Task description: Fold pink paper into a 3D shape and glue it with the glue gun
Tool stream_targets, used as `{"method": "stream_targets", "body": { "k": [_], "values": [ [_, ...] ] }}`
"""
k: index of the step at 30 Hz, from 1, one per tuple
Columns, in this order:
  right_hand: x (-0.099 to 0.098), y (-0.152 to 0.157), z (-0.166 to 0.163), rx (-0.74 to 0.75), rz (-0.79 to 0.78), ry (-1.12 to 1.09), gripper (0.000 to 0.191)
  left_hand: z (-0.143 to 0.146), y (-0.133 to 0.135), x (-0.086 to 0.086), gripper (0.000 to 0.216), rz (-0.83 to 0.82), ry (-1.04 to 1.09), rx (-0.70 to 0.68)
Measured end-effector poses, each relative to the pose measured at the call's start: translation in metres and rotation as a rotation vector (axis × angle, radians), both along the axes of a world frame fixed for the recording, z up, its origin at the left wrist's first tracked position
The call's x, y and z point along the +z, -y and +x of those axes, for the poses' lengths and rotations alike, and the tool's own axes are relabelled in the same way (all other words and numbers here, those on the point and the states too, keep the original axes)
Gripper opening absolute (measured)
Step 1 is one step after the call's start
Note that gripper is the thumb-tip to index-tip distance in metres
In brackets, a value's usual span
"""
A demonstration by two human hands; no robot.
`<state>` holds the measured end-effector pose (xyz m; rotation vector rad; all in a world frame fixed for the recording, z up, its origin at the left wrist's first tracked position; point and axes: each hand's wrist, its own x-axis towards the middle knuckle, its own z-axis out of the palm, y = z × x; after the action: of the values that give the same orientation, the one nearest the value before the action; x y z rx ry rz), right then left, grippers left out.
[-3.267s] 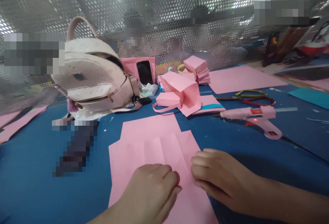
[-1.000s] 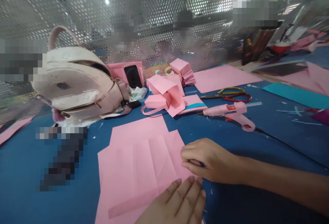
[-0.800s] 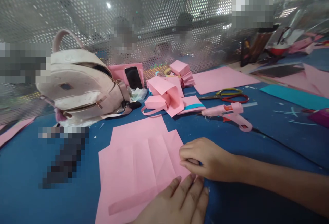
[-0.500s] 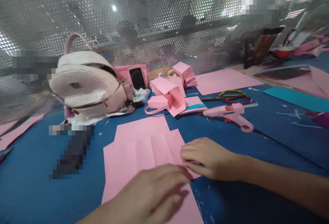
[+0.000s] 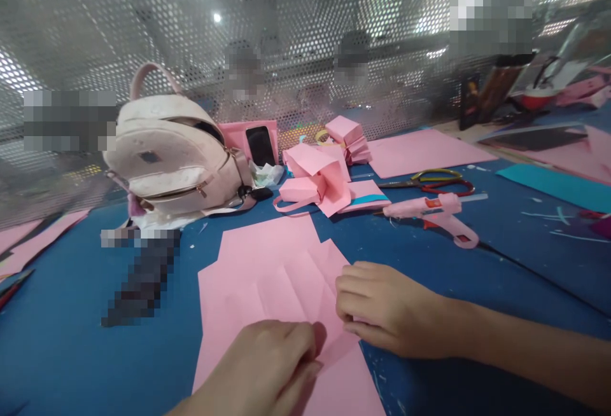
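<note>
A large pink paper sheet with notched corners and several lengthwise creases lies on the blue table before me. My left hand rests over its near half, fingers curled and thumb low, closed on the raised folds; the fingertips are partly hidden. At the sheet's right edge, my right hand is closed, its bent fingers and thumb gripping the paper's border. Beyond my right hand lies a pink glue gun with a clear glue stick in its back. Folded pink paper pieces stand past the sheet's far end.
A pale pink backpack stands at the back left, beside a phone. Scissors lie behind the glue gun, whose black cord runs right. Blue paper lies at right. A perforated metal screen rises behind.
My left hand has drawn back from the right edge, and its fingers have curled in. The sheet's creases look more raised and slanted. My right hand stays at the edge.
</note>
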<state>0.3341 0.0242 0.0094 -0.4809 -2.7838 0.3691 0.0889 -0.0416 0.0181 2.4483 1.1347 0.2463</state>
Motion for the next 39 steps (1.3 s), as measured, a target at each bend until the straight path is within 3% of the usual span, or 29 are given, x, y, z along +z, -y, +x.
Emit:
{"method": "stream_targets", "body": {
  "k": [4, 10, 21, 28, 33, 39],
  "values": [
    [-0.004, 0.012, -0.008, -0.011, 0.032, 0.035, 0.017, 0.012, -0.001, -0.009, 0.018, 0.204, -0.070, -0.035],
    [-0.006, 0.018, -0.019, -0.066, -0.041, 0.119, 0.021, 0.007, -0.001, -0.030, 0.010, 0.484, -0.073, -0.075],
    [0.001, 0.015, -0.023, -0.033, -0.066, 0.208, 0.011, 0.009, 0.001, -0.039, 0.018, 0.649, -0.136, -0.063],
    [-0.001, 0.016, -0.024, -0.028, -0.023, 0.218, 0.009, 0.010, 0.005, -0.027, 0.011, 0.692, -0.205, -0.017],
    [-0.001, 0.017, -0.025, 0.006, 0.046, 0.214, 0.009, 0.014, 0.008, -0.025, 0.018, 0.904, -0.036, -0.075],
    [0.003, 0.017, -0.024, 0.012, 0.089, 0.199, 0.016, 0.013, 0.009, -0.030, 0.031, 0.935, 0.083, -0.088]
  ]
}}
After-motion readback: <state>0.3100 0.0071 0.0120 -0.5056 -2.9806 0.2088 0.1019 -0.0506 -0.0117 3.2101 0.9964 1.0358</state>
